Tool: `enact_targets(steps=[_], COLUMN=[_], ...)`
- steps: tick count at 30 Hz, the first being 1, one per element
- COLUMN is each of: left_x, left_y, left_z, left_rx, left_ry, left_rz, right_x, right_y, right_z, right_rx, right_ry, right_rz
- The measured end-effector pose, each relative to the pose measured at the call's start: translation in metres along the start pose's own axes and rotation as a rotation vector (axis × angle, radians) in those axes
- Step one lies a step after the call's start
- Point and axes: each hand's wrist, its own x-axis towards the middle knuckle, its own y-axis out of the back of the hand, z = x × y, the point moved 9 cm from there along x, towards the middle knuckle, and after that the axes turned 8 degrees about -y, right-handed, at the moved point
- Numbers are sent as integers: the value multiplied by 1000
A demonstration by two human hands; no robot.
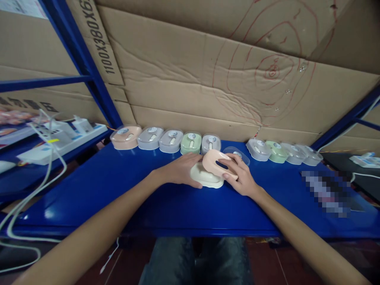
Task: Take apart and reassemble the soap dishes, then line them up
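In the head view, my right hand (242,176) grips a peach plastic cover (212,161) with a dark oval slot, tilting it above a white plastic base (206,181). That base rests on the blue tabletop, and its top is partly hidden under the cover. My left hand (181,169) curves around the base's left side, thumb at the front and fingers behind. Just behind my right hand lies a clear lid (242,154) with a round sticker, partly covered by my fingers.
Small lidded boxes stand along the back: several at left, including a peach one (126,138) and a green one (190,144), and several at right (276,152). White power strips with cables (56,146) lie left. A cardboard wall (178,67) closes the back; a blurred patch (328,194) lies right.
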Motion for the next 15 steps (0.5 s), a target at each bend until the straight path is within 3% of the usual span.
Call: enact_targets(steps=[3,7,11,15], left_x=[-7,-24,-38,-42], left_y=[12,29,41,42], left_z=[-6,-30,-49,-57], left_rx=[48,172,243,261], left_ry=[20,241,390,428], left_rz=[-101,-239,-294,-311], right_x=[1,2,2,3], right_y=[3,3,-1,-10], right_z=[4,5,1,-5], right_rx=[-34,-45,-68,-92], right_ry=[-13,-1,32,69], right_rz=[26,2,-52,-179])
